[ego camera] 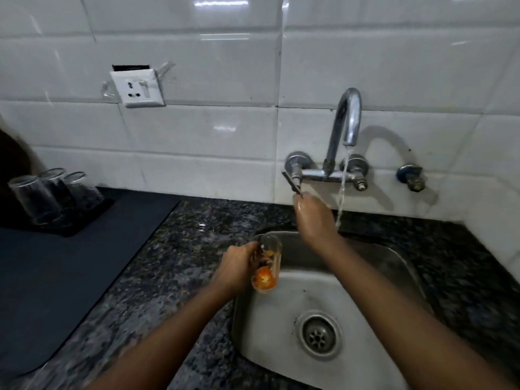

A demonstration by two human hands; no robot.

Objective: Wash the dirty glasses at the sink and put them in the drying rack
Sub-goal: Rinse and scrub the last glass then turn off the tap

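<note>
My left hand (237, 267) grips a dirty glass (267, 266) with orange residue at its bottom, held tilted over the left rim of the steel sink (306, 294). My right hand (313, 218) reaches up to the tap's lever handle (292, 182) and touches its lower end with the fingertips. Water runs in a thin stream (342, 190) from the curved tap spout (347, 119) just right of that hand. Three clear glasses (53, 192) stand upside down on a dark rack tray (84, 218) at the far left.
A dark mat (70, 263) covers the counter left of the sink, on speckled granite (174, 249). The drain (319, 334) sits in the sink's middle. A wall socket (138, 87) and a second valve (412, 178) are on the white tiled wall.
</note>
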